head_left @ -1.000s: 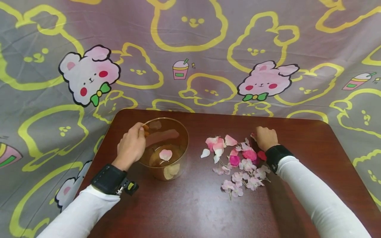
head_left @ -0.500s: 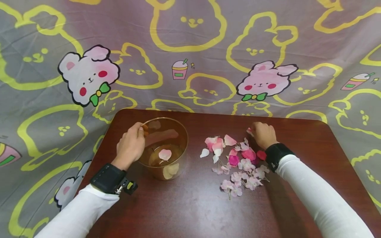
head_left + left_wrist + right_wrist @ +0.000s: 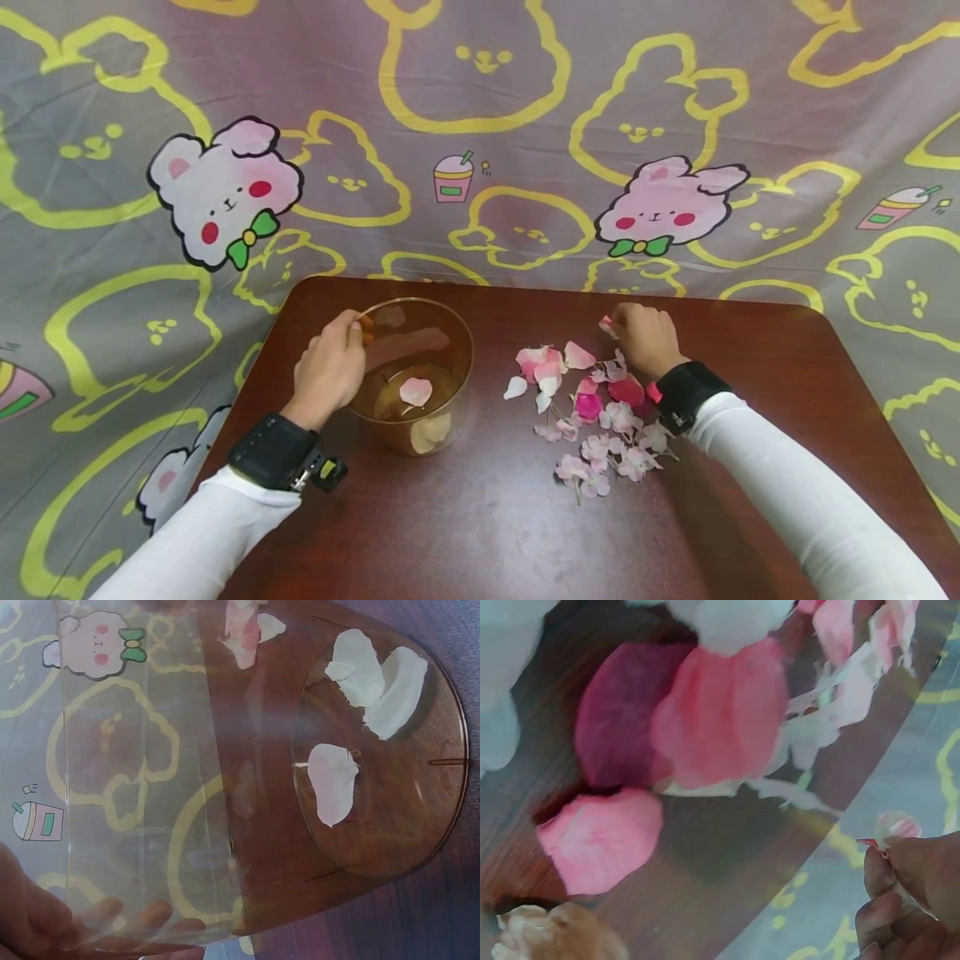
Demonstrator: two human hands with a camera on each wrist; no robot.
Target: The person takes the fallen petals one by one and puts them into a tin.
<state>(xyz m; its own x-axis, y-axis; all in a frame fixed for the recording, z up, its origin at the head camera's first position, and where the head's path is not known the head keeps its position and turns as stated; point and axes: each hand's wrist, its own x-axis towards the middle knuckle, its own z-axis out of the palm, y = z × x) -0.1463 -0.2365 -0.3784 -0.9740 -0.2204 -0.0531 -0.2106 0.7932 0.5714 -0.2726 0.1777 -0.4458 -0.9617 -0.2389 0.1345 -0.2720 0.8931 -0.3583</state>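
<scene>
The dark wooden table [image 3: 487,517] fills the lower middle of the frame, with the rabbit-print cloth [image 3: 480,125] across everything above and to the sides. On the table's left sits the clear amber tub [image 3: 416,375], and my left hand [image 3: 330,367] has not moved in the last second: its fingers stay curled over the near rim, steadying it. Through the wall I see three pale petals lying on the tub's bottom [image 3: 360,720].

What has changed is on the right. My right hand [image 3: 643,337] has drifted up and leftward from the far edge of the loose heap of petals and blossoms [image 3: 592,408] in the centre-right of the frame, and it now rides a little clear of the heap. Between thumb and fingertips [image 3: 881,874] I pinch one small pink petal [image 3: 896,825]; in the head view it is only a pink fleck at my fingertips [image 3: 606,323], so I cannot be sure of its shape. I judge the pick made, the petal off the table and starting its way toward the tub, while most of the heap lies unsorted.
</scene>
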